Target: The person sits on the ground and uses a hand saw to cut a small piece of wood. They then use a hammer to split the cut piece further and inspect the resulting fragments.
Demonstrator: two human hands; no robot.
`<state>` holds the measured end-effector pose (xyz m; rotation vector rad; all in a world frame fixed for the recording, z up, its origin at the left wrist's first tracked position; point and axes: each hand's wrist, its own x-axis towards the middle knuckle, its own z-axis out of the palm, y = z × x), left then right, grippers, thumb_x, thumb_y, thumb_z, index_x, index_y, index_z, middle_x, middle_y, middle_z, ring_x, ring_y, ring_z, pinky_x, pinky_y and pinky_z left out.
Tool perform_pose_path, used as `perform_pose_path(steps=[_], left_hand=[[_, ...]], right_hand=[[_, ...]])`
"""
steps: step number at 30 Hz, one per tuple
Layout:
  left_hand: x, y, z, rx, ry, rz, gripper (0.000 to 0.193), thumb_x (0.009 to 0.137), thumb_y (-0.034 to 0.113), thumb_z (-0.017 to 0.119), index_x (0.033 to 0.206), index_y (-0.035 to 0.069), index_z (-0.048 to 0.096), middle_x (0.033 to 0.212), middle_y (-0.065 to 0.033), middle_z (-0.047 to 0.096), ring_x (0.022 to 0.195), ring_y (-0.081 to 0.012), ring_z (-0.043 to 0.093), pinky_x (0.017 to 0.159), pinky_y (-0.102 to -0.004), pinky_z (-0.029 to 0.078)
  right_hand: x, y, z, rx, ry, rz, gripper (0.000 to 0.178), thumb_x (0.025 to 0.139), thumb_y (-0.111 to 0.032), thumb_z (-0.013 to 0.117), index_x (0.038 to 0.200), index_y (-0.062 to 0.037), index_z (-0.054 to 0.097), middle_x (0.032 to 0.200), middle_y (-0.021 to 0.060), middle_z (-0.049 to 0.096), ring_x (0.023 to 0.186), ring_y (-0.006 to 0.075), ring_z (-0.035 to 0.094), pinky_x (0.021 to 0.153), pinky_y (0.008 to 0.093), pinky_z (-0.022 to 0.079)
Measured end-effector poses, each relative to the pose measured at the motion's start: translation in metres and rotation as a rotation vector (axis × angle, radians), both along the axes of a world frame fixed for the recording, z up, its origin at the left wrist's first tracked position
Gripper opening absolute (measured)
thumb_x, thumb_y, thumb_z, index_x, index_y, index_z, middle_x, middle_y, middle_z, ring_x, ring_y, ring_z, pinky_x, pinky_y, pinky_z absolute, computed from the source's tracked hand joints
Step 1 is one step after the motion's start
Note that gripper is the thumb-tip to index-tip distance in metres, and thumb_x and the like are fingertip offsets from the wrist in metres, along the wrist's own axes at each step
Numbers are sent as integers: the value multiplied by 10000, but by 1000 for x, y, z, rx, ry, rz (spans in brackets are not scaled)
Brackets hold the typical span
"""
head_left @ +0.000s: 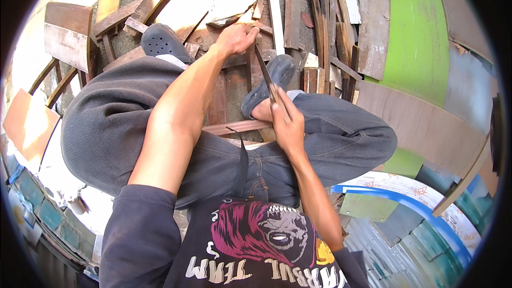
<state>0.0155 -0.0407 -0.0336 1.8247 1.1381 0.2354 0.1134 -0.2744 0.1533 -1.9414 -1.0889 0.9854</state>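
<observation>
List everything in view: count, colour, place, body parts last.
Dark strip: one, blackish, upper centre
Wood scraps: many, mostly brown, upper half
White strips: at least two, white, top
Two-tone panel: one, brown and whitish, upper left
Tan board: one, orange-tan, far left
Green boards: at least two, green, right
Banded panel: one, white and blue, lower right
Clogs: two, dark grey, upper left and centre
Trousers: one pair, dark grey, middle
Printed shirt: one, mainly black, bottom
Left grip: one, bare, near dark strip's far end
Right grip: one, bare, holding dark strip's near end
</observation>
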Motion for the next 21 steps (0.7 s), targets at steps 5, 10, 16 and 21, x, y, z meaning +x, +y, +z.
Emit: perform_pose_path(steps=[5, 10, 16, 21], left_hand=[[4, -8, -2, 11, -18, 35, 553, 1000, 448, 428, 934, -16, 720, 944, -279, 694, 942, -445, 664, 869, -484, 513], [4, -10, 11, -53, -24, -35, 593, 997, 462, 424, 853, -50, 686, 807, -318, 666, 836, -471, 661, 825, -509, 509], [1, -7, 1, 14, -71, 49, 611, 993, 480, 415, 845, -47, 684, 797, -306, 666, 819, -465, 662, 804, -515, 510], [6, 4, 17, 20, -2, -93, 549, 969, 451, 458, 858, -35, 689, 781, -290, 667, 774, -458, 660, 760, -513, 504]], right_hand=[[9, -14, 11, -38, 2, -28, 402, 982, -74, 546, 1355, 76, 552, 1322, 209, 637, 1246, 264, 600, 1073, 332, 430], [0, 18, -14, -84, -12, -52, 394, 975, -67, 540, 1341, 76, 563, 1331, 199, 635, 1255, 259, 599, 1075, 322, 430], [5, -39, 23, -32, -9, -30, 397, 972, -59, 539, 1349, 63, 564, 1324, 197, 641, 1242, 262, 610, 1061, 328, 443], [4, 25, 2, -139, -26, -62, 388, 959, -93, 575, 1324, 34, 598, 1267, 215, 667, 1191, 282, 643, 1027, 339, 465]])
